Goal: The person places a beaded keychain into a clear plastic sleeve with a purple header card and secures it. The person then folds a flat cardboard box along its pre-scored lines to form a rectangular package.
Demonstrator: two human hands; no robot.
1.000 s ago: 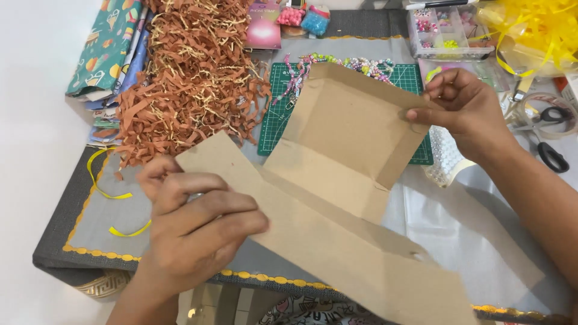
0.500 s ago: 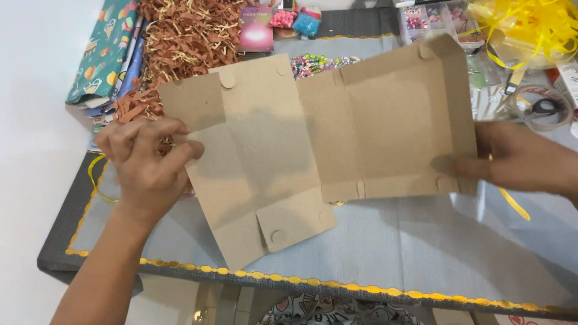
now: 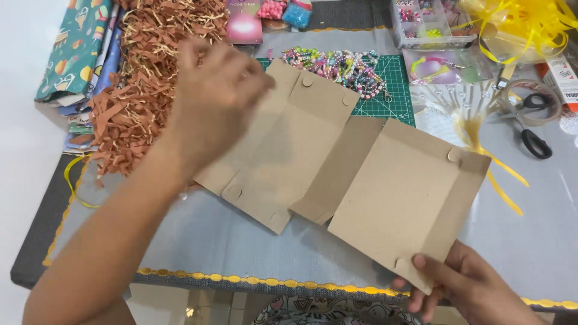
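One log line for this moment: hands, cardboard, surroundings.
left hand: raised over cardboard's far end | right hand: pinching near corner | flat cardboard box blank: unfolded on table | brown paper shred: at left

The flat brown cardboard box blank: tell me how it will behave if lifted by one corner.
The cardboard blank is thin sheet scored into panels, so it would probably hinge and sag at the creases rather than stay flat. It looks light for its spread; the right hand pinches one corner. The left hand is at the far edge.
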